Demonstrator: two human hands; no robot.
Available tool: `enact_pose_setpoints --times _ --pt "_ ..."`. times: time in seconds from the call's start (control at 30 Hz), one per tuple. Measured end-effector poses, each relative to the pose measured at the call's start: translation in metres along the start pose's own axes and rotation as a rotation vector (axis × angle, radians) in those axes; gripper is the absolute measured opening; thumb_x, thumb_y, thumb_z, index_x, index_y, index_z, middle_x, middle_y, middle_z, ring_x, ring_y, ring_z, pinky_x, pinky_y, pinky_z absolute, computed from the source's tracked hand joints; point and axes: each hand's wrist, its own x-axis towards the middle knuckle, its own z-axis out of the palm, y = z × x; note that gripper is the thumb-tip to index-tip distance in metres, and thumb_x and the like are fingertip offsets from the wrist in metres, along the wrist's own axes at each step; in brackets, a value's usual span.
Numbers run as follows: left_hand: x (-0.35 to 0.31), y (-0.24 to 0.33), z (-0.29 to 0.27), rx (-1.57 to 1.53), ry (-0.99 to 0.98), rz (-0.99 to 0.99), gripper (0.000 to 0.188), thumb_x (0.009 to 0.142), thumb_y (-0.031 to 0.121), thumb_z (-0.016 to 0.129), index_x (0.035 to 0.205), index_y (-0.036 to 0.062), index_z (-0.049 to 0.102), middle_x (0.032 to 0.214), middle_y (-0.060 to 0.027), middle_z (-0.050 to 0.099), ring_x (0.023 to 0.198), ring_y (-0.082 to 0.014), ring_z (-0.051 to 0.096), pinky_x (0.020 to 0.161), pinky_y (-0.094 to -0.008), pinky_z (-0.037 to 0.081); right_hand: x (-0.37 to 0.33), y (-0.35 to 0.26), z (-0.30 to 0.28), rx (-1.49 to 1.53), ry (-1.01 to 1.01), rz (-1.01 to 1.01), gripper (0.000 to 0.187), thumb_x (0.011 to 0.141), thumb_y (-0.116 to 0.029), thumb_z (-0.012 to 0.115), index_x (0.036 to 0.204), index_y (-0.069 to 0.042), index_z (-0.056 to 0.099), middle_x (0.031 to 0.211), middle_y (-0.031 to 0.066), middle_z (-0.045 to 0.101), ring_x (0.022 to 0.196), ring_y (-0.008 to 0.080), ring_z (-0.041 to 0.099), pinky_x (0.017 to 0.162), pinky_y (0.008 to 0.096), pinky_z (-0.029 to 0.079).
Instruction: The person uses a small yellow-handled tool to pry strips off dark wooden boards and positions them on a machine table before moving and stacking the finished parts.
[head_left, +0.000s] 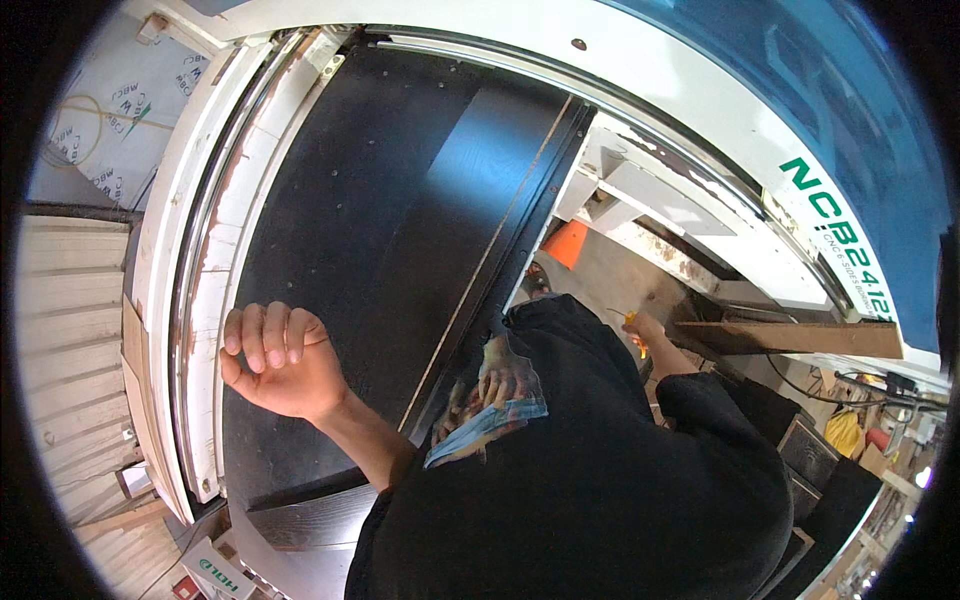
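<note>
My left hand (275, 355) is raised over the left part of a wide black panel (350, 210) lying in the machine. Its fingers are loosely bent, with a gap to the thumb, and nothing shows in them. My right hand (648, 330) hangs beyond the panel's right edge, low beside my body. It is closed round a small yellow-handled tool (640, 346) with a thin tip; the tool's exact kind is too small to make out. A black shirt (600, 460) with a printed picture covers much of the near view.
White machine rails (205, 270) border the panel on the left, and a blue-and-white housing (800, 130) arches over the far right. An orange piece (566, 244) stands on the floor. A brown board (790, 338) juts out at right, near dark cables (870, 400).
</note>
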Motion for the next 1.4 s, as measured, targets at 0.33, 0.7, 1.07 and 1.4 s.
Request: enact_pose_setpoints --times 0.33,0.7,1.07,1.4 --pt "-0.009 -0.006 0.002 -0.042 0.059 -0.001 0.014 0.099 0.018 0.056 0.089 0.0092 0.055 0.071 0.0002 0.046 0.065 -0.0132 0.040 0.062 -0.0314 0.035 0.002 0.016 0.051 -0.041 -0.237 0.001 0.028 0.085 -0.032 0.065 0.079 -0.006 0.074 0.077 0.0118 0.074 0.073 0.0238 0.074 0.067 0.0380 0.057" --pt "-0.009 -0.005 -0.001 0.039 0.087 -0.002 0.019 0.103 0.026 0.054 0.090 0.0114 0.055 0.070 0.0000 0.047 0.065 -0.0139 0.043 0.062 -0.0324 0.037 0.002 0.005 0.080 -0.193 0.070 -0.007 0.032 0.082 -0.032 0.066 0.096 -0.005 0.076 0.096 0.0175 0.076 0.103 0.0307 0.073 0.081 0.0435 0.057" --pt "0.001 -0.013 -0.001 0.041 0.126 -0.035 0.018 0.101 0.025 0.054 0.089 0.0115 0.054 0.070 0.0000 0.046 0.064 -0.0141 0.042 0.062 -0.0326 0.036 -0.007 -0.043 0.017 0.015 0.010 0.040 0.038 0.085 -0.030 0.062 0.108 -0.002 0.071 0.100 0.0178 0.076 0.084 0.0320 0.076 0.077 0.0411 0.059" --pt "0.001 -0.014 -0.005 0.065 0.158 -0.031 0.018 0.100 0.025 0.055 0.088 0.0116 0.053 0.072 0.0000 0.047 0.066 -0.0137 0.042 0.062 -0.0327 0.036 -0.023 -0.067 0.005 0.003 0.157 -0.062 0.031 0.083 -0.031 0.067 0.096 -0.003 0.073 0.091 0.0163 0.077 0.077 0.0309 0.076 0.071 0.0417 0.060"
